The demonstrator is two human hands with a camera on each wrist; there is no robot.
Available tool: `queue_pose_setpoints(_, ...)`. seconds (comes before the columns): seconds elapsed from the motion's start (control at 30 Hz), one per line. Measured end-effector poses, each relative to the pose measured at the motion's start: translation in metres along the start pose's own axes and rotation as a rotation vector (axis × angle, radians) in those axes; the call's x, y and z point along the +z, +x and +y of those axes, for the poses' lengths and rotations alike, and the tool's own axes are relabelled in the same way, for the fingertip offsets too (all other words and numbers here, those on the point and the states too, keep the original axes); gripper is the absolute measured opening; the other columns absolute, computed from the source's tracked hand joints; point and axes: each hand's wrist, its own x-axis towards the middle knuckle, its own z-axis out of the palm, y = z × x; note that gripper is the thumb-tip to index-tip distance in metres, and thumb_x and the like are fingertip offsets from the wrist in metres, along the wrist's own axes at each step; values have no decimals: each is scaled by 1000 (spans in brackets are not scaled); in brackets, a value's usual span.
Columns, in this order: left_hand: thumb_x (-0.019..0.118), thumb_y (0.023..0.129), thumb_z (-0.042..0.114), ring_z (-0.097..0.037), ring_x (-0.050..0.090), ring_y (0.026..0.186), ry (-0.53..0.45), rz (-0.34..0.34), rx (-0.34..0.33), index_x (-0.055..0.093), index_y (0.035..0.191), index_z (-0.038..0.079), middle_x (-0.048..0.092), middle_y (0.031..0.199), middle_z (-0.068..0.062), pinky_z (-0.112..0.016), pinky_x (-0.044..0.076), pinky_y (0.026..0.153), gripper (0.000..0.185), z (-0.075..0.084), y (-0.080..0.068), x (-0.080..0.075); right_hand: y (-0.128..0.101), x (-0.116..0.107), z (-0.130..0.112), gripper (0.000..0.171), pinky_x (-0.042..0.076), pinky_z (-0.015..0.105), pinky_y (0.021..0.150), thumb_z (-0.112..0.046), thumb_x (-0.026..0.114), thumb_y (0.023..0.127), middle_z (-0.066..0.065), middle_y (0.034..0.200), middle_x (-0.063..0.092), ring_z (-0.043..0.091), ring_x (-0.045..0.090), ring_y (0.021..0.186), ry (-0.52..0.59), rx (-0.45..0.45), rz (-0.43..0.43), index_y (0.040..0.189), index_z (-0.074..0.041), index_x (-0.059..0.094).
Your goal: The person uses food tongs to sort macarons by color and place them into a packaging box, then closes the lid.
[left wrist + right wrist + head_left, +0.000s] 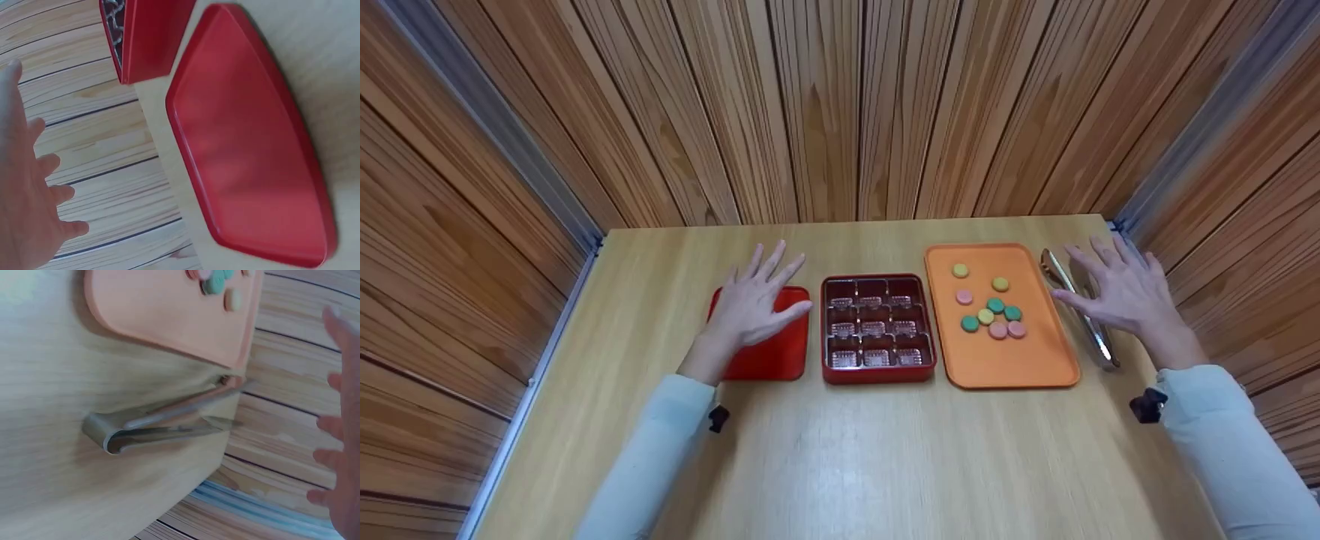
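Metal tongs lie flat on the desk, just right of the orange tray, under the spread, empty right hand.

They look light, stiff and smooth, likely slippery, so the best hold would be mid-arm, ahead of the sprung bend that the right wrist view shows. On the tray, small coloured discs sit loose; they seem light and perhaps crumbly. Left of the tray stands a red divided box, and left of that a red lid, over which the left hand hovers flat, fingers fanned, holding nothing. I cannot tell whether either hand touches anything; the tong tips are blurred.
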Motion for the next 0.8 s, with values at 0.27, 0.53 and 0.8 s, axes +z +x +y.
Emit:
queue_pose_setpoints(0.27,66,100,64,-45,10,179,-283,25,-47,25,181,35,15,193,-6,-87,17,136,95,7,-9,12,-3,8,-3,97,29,98,117,-68,66,104,42,176,31,70,25,163,107,94,41,177,-14,32)
queue_pose_setpoints(0.53,79,96,56,-37,21,178,-555,73,-102,27,181,34,22,192,-4,-79,24,139,102,17,-17,29,-3,15,-1,103,46,92,104,-67,68,105,46,170,35,76,42,145,184,159,23,178,-8,26)
queue_pose_setpoints(0.8,85,94,51,-37,25,177,-708,65,-92,26,181,25,27,190,-7,-73,25,142,109,27,-16,52,-7,29,4,113,52,87,102,-77,63,103,48,172,30,75,42,145,232,244,-29,179,-6,18)
